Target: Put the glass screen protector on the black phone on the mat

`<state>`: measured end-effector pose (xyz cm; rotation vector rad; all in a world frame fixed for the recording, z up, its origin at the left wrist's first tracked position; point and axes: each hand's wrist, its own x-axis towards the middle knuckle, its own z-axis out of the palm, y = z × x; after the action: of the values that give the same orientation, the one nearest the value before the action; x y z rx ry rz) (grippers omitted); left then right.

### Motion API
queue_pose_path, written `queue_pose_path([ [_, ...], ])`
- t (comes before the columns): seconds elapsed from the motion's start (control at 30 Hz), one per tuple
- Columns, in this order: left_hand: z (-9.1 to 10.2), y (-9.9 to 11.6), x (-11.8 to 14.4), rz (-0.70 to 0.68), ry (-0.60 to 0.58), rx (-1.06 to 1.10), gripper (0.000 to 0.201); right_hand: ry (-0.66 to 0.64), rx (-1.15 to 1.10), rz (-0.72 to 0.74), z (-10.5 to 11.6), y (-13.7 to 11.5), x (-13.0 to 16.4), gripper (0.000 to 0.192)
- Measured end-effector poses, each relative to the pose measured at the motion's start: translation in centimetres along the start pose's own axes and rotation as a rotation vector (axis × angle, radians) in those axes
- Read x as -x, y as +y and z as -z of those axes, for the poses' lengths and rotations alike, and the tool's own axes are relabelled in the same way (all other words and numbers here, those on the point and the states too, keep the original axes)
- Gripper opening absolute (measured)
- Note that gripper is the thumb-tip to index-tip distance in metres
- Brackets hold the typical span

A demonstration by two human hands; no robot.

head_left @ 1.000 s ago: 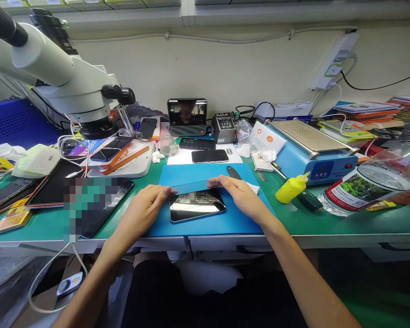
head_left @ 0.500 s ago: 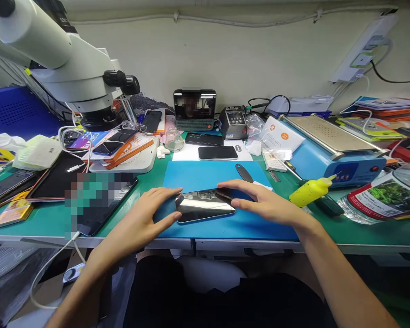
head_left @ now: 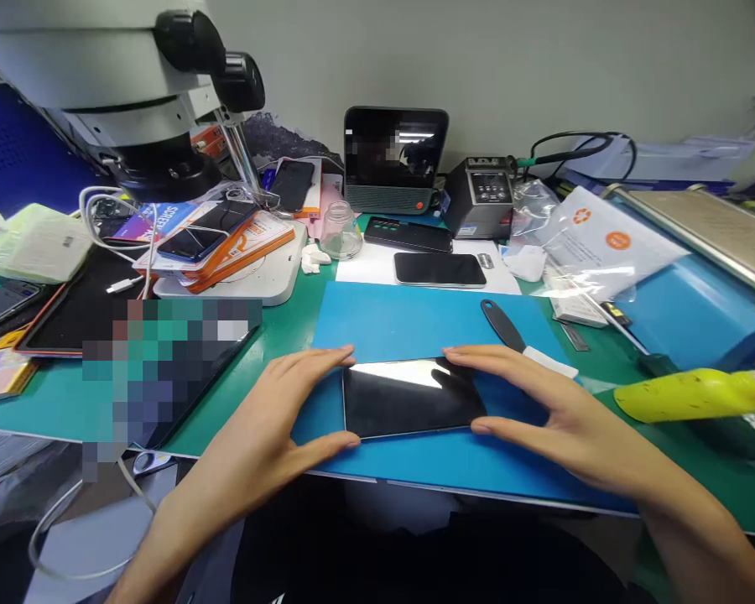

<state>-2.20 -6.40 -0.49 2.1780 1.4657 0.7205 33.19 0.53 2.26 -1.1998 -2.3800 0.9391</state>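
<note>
A black phone [head_left: 412,396] lies flat, screen up, on a blue work mat [head_left: 415,323] near the front edge of the bench. My left hand [head_left: 270,419] clasps its left end, index finger along the far corner and thumb at the near corner. My right hand [head_left: 550,411] clasps the right end the same way, fingers spread. A glossy film or glass sheet lies flush on the screen; I cannot tell it apart from the phone.
A black-handled spatula [head_left: 507,327] lies on the mat behind my right hand. Two more phones [head_left: 439,268] rest on white paper beyond. A microscope [head_left: 132,75] stands at left, a tablet [head_left: 164,361] beside the mat, a yellow squeeze bottle [head_left: 692,394] and blue heating machine [head_left: 698,277] at right.
The thin sheet I held tilted above the phone has come down flat onto the screen. My hands have moved from its far edge to both ends of the phone. The camera has moved closer.
</note>
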Motion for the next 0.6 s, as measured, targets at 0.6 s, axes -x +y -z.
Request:
queue_pose_path([
  [0.6,0.2,0.1,0.0,-0.015,-0.029,-0.099,0.078,0.070,0.313,-0.061,-0.7,3.1,1.8,0.070],
])
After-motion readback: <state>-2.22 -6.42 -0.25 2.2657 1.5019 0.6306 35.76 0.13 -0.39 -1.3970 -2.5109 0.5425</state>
